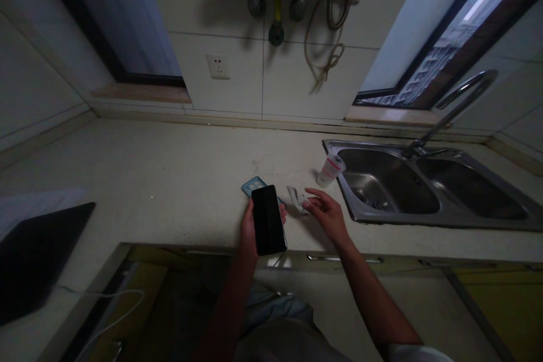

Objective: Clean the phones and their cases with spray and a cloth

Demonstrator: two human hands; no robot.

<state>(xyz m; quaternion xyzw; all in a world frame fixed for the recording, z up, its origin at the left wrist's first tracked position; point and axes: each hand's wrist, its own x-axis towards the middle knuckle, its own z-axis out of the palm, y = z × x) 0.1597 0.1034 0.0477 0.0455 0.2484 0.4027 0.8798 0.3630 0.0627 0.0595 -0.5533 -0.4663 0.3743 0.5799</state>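
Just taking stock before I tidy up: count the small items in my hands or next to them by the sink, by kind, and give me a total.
Phone: 1
Phone case: 1
White wrapper: 1
Container: 1
Total: 4

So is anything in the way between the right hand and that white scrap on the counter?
Nothing visible. The right hand hovers just beside the white scrap, with only bare counter between them. The phone in the left hand lies on the scrap's far side.
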